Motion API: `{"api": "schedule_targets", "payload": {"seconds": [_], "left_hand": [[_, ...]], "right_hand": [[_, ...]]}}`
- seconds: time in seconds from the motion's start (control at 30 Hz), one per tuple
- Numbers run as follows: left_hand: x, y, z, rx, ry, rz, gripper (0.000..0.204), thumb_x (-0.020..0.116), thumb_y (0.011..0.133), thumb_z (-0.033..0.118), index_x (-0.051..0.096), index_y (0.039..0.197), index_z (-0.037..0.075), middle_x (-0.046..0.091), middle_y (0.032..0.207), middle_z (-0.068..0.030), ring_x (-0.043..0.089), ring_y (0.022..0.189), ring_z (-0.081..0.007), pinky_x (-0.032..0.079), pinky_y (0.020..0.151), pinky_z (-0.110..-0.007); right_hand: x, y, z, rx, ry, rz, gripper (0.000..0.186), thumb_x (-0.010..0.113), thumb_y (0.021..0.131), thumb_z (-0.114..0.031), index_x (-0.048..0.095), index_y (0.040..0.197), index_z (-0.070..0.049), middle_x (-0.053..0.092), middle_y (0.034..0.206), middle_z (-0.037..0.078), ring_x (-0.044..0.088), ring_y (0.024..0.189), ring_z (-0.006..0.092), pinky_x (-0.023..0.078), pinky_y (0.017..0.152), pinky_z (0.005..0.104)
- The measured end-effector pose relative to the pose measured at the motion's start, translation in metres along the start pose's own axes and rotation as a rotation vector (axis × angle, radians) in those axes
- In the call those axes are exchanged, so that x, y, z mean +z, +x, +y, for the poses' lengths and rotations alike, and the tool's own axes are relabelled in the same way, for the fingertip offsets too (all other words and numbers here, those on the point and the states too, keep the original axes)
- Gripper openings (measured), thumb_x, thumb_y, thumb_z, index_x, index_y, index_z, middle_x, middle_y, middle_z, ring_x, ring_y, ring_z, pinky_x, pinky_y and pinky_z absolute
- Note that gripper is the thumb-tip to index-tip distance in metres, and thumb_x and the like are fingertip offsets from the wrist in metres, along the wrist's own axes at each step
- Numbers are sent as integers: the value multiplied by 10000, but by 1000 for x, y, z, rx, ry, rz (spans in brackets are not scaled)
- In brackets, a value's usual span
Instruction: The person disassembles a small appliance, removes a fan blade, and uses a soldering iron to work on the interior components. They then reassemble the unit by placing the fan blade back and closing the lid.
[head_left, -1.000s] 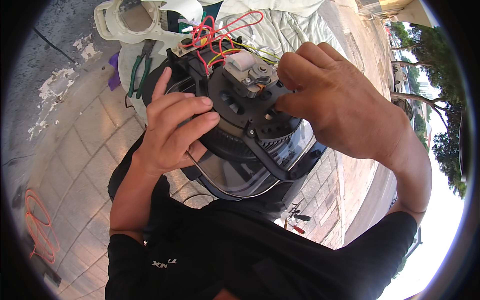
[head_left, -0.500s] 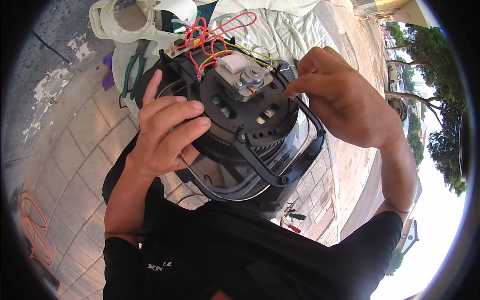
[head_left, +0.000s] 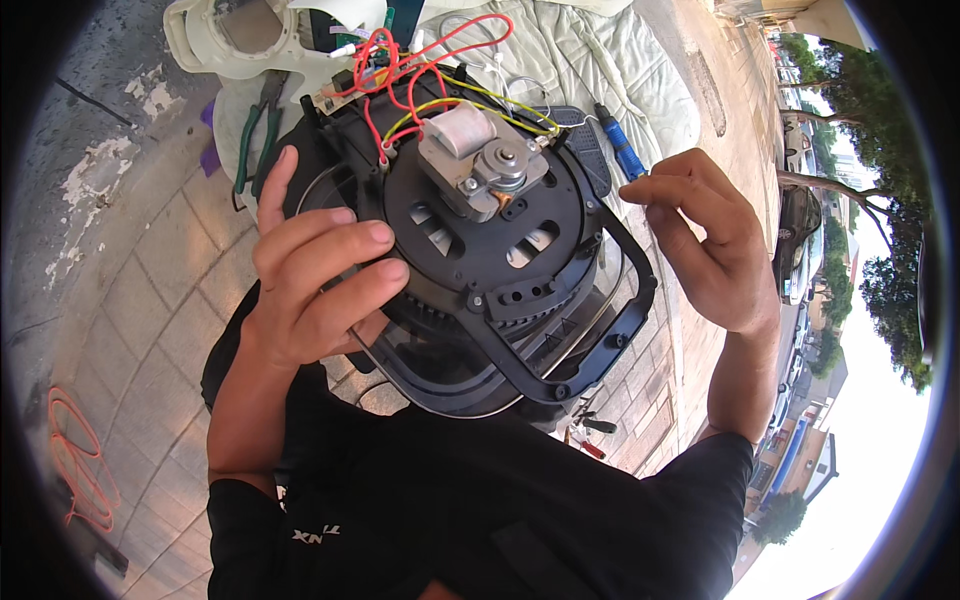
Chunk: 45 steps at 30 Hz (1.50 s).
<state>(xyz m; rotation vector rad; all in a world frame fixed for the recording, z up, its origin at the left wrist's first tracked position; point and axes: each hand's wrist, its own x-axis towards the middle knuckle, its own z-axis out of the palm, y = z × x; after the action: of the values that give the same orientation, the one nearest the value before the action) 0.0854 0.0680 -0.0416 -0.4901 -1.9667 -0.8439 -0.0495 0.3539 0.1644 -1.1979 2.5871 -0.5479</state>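
A partly opened round black appliance with a clear, curved cover lies before me, a metal motor on its top plate. Red and yellow wires loop behind the motor. My left hand grips the appliance's left edge, fingers over the top and thumb lower down, little finger raised. Just right of the black handle-shaped frame, my right hand hangs in the air, fingers curled with index and thumb close together; whatever they hold, if anything, is too small to make out. A blue-handled tool lies beyond its fingertips.
Green-handled pliers lie left of the appliance on a pale quilted cloth. A cream plastic housing sits at the far left. Small tools rest on the paving at near right, an orange cord at left.
My right hand has moved right, away from the appliance's top plate, uncovering the blue-handled tool. My left hand keeps its place on the appliance, which appears slightly shifted in view.
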Motion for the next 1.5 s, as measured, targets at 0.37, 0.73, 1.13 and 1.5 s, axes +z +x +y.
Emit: {"api": "schedule_targets", "payload": {"seconds": [0.37,0.73,1.13,1.5], "left_hand": [[0,2,-2,-44,24,21,378,765,880,161,630,1232,200,629,1306,-5,554,1132,-257,402,1161,-690],[5,7,0,-32,37,75,561,830,762,166,593,1271,176,637,1257,-51,564,1101,-291,383,1148,-729],[-5,-3,0,7,74,-37,297,764,943,290,610,1193,248,608,1182,38,569,1103,-212,386,1163,-706],[-5,-4,1,3,95,-34,288,775,934,239,621,1172,285,620,1169,61,582,1127,-193,419,1148,-690]], "right_hand": [[49,-42,45,183,411,322,245,604,996,82,723,1198,12,634,1046,52,585,903,113,468,844,254],[101,-95,112,407,286,481,200,623,1004,-6,745,1163,-15,643,994,45,617,866,105,498,804,262],[183,-130,153,609,47,646,228,613,991,-26,755,1169,-10,697,1056,110,659,873,163,528,787,303],[186,-123,155,584,-33,619,226,627,983,-20,768,1160,-23,711,1063,97,669,891,164,526,766,297]]}}
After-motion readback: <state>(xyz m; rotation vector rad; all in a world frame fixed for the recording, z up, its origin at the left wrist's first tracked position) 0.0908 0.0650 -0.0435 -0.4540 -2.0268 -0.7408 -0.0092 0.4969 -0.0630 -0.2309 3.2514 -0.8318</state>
